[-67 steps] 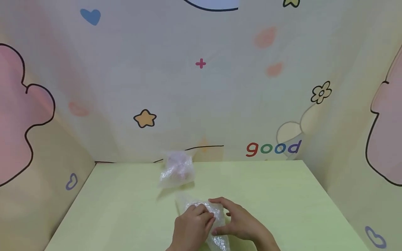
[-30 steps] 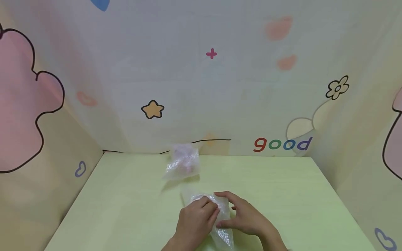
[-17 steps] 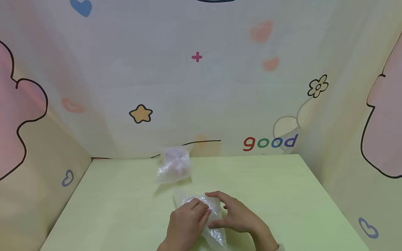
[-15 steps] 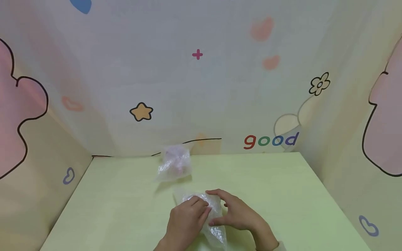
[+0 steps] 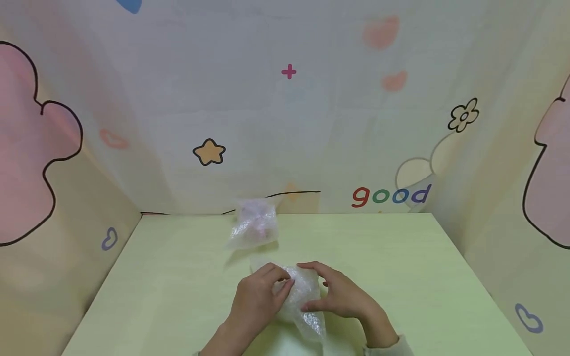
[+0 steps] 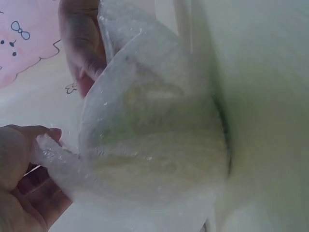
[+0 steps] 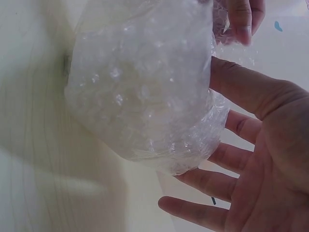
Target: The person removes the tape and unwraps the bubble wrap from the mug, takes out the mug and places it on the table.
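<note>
In front of the person, a bundle of clear bubble wrap (image 5: pixel 303 291) stands on the table. Through its layers, in the left wrist view, something wide and rounded shows in pale green and yellow; its kind is obscured by the bubble wrap (image 6: pixel 154 121). At the upper left of the bundle the left hand (image 5: pixel 258 294) pinches a loose edge of the film between thumb and fingers. The right hand (image 5: pixel 340 294) grips the bundle's right side. In the right wrist view its thumb (image 7: pixel 246 89) lies on the near face, with the other fingers spread behind.
Farther back on the pale yellow-green table (image 5: pixel 378 257) stands a second bubble-wrapped package (image 5: pixel 256 225) with something pink inside. A printed cloth backdrop (image 5: pixel 329 138) rises behind the table and along both sides.
The left hand has shifted left, away from the right hand, drawing the pinched film edge with it. The right hand keeps its grip. The head view has shifted slightly.
</note>
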### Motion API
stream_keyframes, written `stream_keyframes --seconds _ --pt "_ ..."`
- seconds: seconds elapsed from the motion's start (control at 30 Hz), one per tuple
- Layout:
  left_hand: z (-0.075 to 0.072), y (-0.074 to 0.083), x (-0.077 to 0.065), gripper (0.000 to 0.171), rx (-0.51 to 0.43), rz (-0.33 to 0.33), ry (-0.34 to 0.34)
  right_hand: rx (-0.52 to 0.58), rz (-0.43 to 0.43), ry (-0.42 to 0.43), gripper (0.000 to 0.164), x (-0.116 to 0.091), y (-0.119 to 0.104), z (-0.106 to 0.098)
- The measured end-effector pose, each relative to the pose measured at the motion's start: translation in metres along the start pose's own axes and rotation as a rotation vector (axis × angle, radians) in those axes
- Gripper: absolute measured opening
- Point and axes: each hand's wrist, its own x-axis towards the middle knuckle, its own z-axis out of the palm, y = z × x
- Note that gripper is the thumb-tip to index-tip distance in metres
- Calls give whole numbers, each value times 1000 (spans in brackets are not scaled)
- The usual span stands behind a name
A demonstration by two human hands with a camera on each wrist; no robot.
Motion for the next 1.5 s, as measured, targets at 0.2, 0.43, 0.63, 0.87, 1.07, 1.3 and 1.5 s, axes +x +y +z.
stream_keyframes --seconds 0.2,0.43,0.63,0.87,1.07,1.3,1.5 --pt "-13 -10 7 19 -10 -77 -6 -2 3 7 82 2 3 0" --pt "-28 -17 6 17 11 -195 -23 18 13 1 82 4 6 3" --pt "-44 -25 -1 15 -21 -356 -64 23 16 -11 82 5 7 4" --pt "-71 -39 -13 20 -116 -605 -139 4 22 -18 83 7 4 4" --pt "-90 -48 -24 31 -134 -717 -230 12 19 -23 82 5 3 1" --pt "-100 -57 -31 35 -192 -760 -286 -11 12 -2 88 0 0 -2" --pt "-107 -64 -36 32 -256 -816 -310 -67 -108 40 92 -2 -6 0"
